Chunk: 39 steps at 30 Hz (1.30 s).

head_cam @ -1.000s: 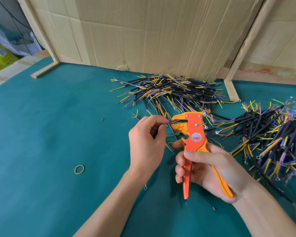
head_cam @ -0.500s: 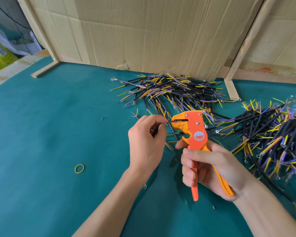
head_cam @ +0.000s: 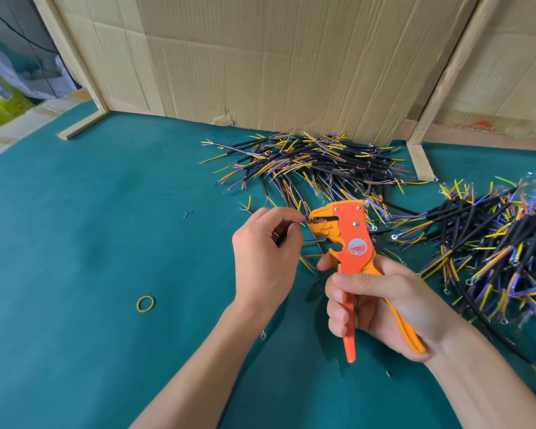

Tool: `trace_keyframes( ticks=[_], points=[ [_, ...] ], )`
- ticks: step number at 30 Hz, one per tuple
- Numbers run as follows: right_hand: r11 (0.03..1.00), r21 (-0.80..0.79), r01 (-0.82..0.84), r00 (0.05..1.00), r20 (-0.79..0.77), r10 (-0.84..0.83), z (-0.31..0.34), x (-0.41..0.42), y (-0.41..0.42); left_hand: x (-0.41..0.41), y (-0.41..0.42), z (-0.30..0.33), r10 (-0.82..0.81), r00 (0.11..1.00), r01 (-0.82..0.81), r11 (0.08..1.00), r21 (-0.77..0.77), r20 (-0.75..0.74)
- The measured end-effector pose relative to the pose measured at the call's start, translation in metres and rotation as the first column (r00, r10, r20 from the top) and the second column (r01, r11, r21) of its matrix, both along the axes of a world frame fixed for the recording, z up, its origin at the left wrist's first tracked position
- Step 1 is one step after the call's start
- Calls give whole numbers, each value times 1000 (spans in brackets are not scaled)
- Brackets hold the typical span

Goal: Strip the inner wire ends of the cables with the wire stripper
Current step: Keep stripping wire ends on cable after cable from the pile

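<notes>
I work at a teal felt table [head_cam: 75, 243] — creased cardboard panels [head_cam: 276, 63] in pale wooden frames [head_cam: 446, 82] wall off my far side, under soft daylight.

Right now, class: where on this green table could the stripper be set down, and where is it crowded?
Free: the green table left of the left hand, around the rubber band. Crowded: the cable pile by the cardboard wall and the right-hand heap.

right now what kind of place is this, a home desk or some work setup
Most likely a small makeshift bench for cable assembly, not a home desk. Two big piles of cut black cables lie on a green felt table, screened by cardboard sheets on bare wooden battens. The right hand holds an orange wire stripper.
</notes>
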State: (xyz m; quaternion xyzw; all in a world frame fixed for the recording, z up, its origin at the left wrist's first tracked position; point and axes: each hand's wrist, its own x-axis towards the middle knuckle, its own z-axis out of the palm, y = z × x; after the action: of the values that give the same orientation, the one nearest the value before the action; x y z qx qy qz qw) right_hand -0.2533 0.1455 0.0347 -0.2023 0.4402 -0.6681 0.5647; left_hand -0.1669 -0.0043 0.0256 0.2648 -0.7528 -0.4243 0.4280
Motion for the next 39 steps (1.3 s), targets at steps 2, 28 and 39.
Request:
trace_keyframes(
  ticks=[2, 28, 39],
  points=[
    [1000, -1, -1, 1000, -1, 1, 0, 0, 0, -1, 0, 0, 2, 1000, -2, 1000, -15, 2],
    [992, 3, 127, 992, 12, -127, 3, 3, -2, -2, 1, -3, -93, 995, 94, 994, 48, -19],
    [991, -24, 129, 987, -93, -131, -2, 14, -9, -4, -2, 0, -239, 963, 271, 842, 467, -126]
  ],
)
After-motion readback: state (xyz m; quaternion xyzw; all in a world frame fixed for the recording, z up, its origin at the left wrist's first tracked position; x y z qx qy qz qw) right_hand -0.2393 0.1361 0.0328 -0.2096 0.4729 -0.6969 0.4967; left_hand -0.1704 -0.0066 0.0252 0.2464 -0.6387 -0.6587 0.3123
